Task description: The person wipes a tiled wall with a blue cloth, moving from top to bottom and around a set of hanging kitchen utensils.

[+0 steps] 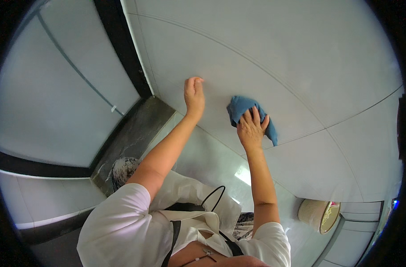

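Note:
My right hand (251, 132) presses a crumpled blue cloth (241, 105) against the pale tiled wall (274, 49). Its fingers lie spread over the fabric, and one corner of the cloth hangs down past the thumb side. To the left, my left hand (194, 97) is raised close to the same wall with its fingers curled in. Whatever those fingers may hold is hidden; whether they touch the tiles I cannot tell.
A frosted door panel (65, 84) in a black frame (123, 40) stands at the left, above a dark stone sill (136, 127). On the shiny floor (203, 153), at the lower right, sits a ribbed cream bin (310, 212) with rubbish inside.

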`<state>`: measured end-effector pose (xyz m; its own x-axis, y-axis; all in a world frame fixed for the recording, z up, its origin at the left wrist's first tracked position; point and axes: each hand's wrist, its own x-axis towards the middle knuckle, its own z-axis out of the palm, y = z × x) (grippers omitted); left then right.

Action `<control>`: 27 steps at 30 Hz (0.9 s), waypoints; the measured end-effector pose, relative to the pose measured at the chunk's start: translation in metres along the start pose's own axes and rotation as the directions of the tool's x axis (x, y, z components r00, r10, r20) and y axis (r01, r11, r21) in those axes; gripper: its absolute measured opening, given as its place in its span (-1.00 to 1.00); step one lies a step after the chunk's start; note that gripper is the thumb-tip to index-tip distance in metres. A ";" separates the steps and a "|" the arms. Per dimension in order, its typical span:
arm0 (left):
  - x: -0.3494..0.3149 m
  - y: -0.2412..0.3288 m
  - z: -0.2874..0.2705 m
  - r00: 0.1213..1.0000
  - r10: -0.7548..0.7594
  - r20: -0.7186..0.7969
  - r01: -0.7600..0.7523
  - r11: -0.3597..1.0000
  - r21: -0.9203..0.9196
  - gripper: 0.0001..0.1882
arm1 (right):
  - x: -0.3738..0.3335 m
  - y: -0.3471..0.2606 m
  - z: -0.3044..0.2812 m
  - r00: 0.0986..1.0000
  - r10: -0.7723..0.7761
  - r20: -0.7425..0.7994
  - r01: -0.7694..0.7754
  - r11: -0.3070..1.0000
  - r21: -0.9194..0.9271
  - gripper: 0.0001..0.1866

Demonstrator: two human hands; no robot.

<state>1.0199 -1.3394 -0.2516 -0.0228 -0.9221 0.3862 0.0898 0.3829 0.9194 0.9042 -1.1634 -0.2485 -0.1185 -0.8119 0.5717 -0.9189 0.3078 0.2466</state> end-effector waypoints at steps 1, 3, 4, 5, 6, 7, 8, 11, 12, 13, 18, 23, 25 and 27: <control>0.009 0.007 -0.002 0.999 0.000 -0.047 -0.003 0.998 -0.066 -0.77 | 0.020 -0.007 -0.014 0.999 -0.019 -0.034 0.019 1.000 0.008 -0.78; 0.032 0.014 -0.003 0.988 -0.053 -0.146 0.017 0.971 -0.239 -0.79 | 0.059 -0.023 -0.037 0.994 -0.066 -0.092 0.070 0.997 0.041 -0.76; 0.046 0.015 -0.007 0.980 -0.110 -0.167 0.049 0.941 -0.334 -0.78 | 0.079 -0.033 -0.046 0.990 -0.091 -0.110 0.099 0.993 0.065 -0.75; 0.063 0.014 -0.014 0.969 -0.169 -0.181 0.079 0.902 -0.423 -0.78 | 0.099 -0.043 -0.058 0.985 -0.123 -0.124 0.129 0.991 0.036 -0.74; 0.076 0.011 -0.022 0.954 -0.234 -0.187 0.110 0.854 -0.508 -0.78 | 0.115 -0.056 -0.065 0.979 -0.156 -0.131 0.159 0.987 0.010 -0.72; 0.084 0.004 -0.023 0.947 -0.254 -0.198 0.113 0.838 -0.534 -0.78 | 0.125 -0.063 -0.063 0.976 -0.188 -0.107 0.188 0.982 -0.009 -0.69; 0.094 0.004 -0.030 0.936 -0.265 -0.231 0.104 0.836 -0.539 -0.78 | 0.132 -0.071 -0.060 0.971 -0.214 -0.111 0.211 0.977 -0.037 -0.71; 0.104 0.004 -0.044 0.927 -0.286 -0.243 0.133 0.855 -0.501 -0.79 | 0.134 -0.078 -0.043 0.957 -0.250 -0.148 0.246 0.968 -0.045 -0.74; 0.103 0.004 -0.046 0.928 -0.291 -0.232 0.154 0.868 -0.473 -0.79 | 0.125 -0.076 -0.036 0.961 -0.250 -0.120 0.248 0.968 -0.035 -0.74; 0.104 0.003 -0.046 0.940 -0.272 -0.208 0.161 0.888 -0.431 -0.78 | 0.113 -0.072 -0.027 0.964 -0.251 -0.091 0.249 0.968 -0.027 -0.74; 0.101 -0.007 -0.053 0.977 -0.212 -0.012 0.207 0.963 -0.171 -0.76 | -0.017 -0.044 0.072 0.974 -0.180 0.136 0.170 0.982 0.081 -0.72; 0.109 -0.015 -0.074 0.979 -0.181 0.090 0.184 0.983 -0.029 -0.76 | -0.039 -0.044 0.079 0.963 -0.122 0.239 0.121 0.992 0.020 -0.69; 0.115 -0.017 -0.086 0.978 -0.197 0.071 0.198 0.980 -0.006 -0.75 | -0.006 -0.058 0.065 0.937 -0.174 0.303 0.171 0.985 0.036 -0.66; 0.123 -0.021 -0.096 0.977 -0.205 0.059 0.207 0.978 -0.036 -0.76 | 0.025 -0.076 0.068 0.939 -0.262 0.222 0.274 0.962 -0.023 -0.67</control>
<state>1.1103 -1.4664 -0.2306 -0.0997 -0.9760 0.1937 0.1187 0.1816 0.9762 0.9457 -1.2407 -0.3061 0.0462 -0.9531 0.2990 -0.9075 0.0850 0.4114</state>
